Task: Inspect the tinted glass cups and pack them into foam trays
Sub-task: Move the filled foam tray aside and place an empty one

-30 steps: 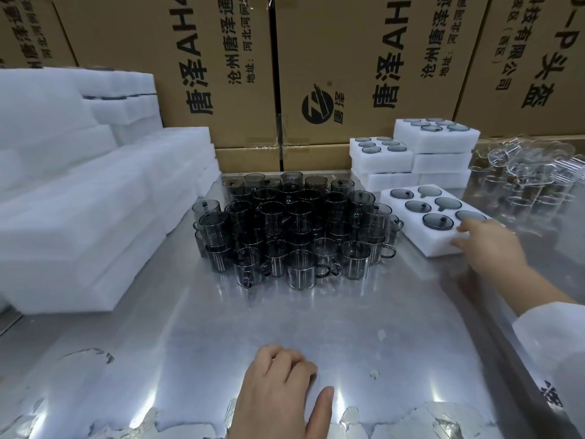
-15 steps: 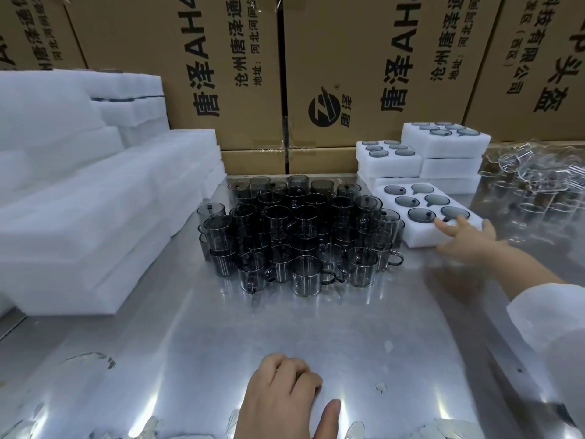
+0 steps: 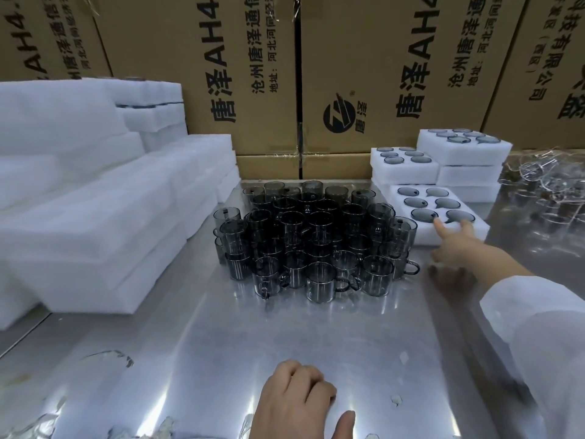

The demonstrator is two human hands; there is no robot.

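Tinted glass cups (image 3: 311,245) are being kept in a tight cluster at the middle of the steel tabletop (image 3: 221,343), some stacked on others, with the handles of the front row turned in various directions. Just to the right of the cluster a foam tray (image 3: 482,232) is lying flat, and grey tinted glass is showing in all six of its round pockets. The near edge of this tray is being touched by the right hand (image 3: 456,245), whose fingers are being held spread and fairly straight, with nothing gripped; a white sleeve (image 3: 544,337) is covering the arm behind it. The left hand (image 3: 297,400) is being rested on the tabletop at the near edge, well apart from the cups, its fingers loosely curled under, its thumb stretched out, and nothing held. Behind the tray, stacked foam trays (image 3: 459,175) with tinted glass in their top pockets are being kept against cardboard boxes (image 3: 364,58) printed with black lettering. Plain white foam blocks (image 3: 95,217) are piled along the left side. Clear glassware (image 3: 544,191) is lying at the far right, too blurred for its shapes to be told.
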